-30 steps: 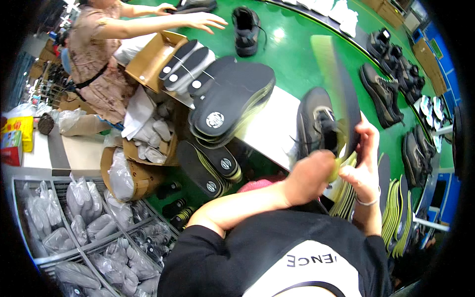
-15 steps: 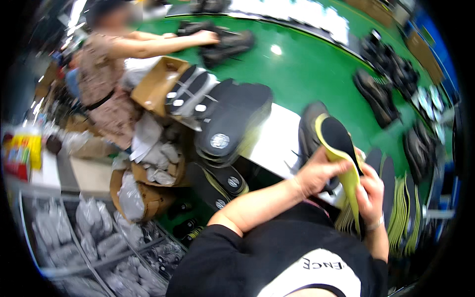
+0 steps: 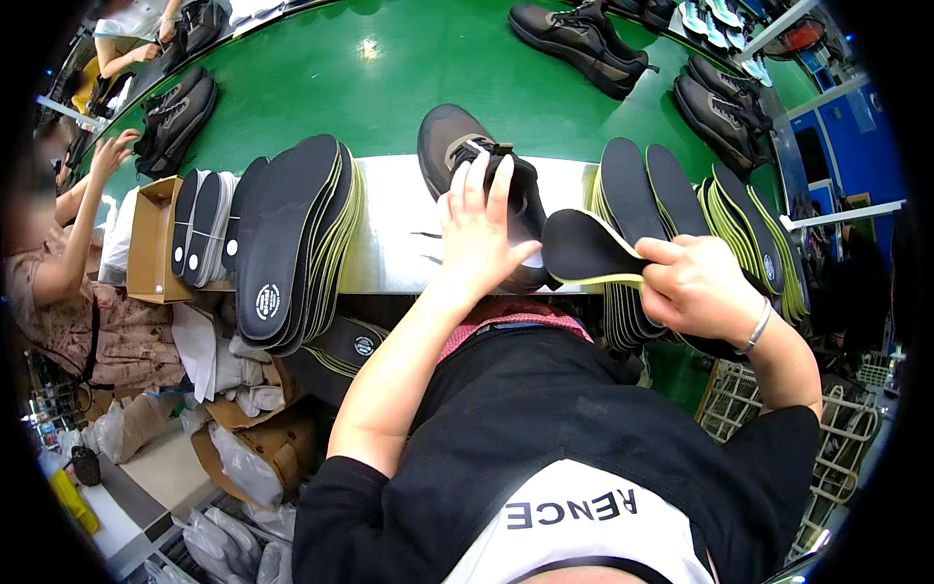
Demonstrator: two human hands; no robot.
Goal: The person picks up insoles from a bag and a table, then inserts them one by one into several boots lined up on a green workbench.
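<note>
A dark grey-brown sneaker (image 3: pixel 454 134) lies in front of me on a white board, its toe pointing away and its laces loose. Across its tongue and opening rests my left hand (image 3: pixel 477 229), fingers spread and thumb out to the right. A black insole with a yellow-green underside (image 3: pixel 584 248) is pinched in my right hand (image 3: pixel 696 282), just right of the shoe's heel. Its free end points left toward the shoe, and the sheet is bent upward there. The part under my right fingers is hidden.
Stacked black insoles (image 3: pixel 277 238) stand to the left, with more insole stacks (image 3: pixel 623 180) at right. Paired sneakers (image 3: pixel 715 117) and a single sneaker (image 3: pixel 579 49) sit on the green belt (image 3: pixel 389 83). An open carton (image 3: pixel 156 238) and a co-worker's arm (image 3: pixel 83 214) are at far left.
My left hand has let go of the insole and moved onto the sneaker. The right hand keeps the insole, now held lower beside the shoe. My view has swung to the right.
</note>
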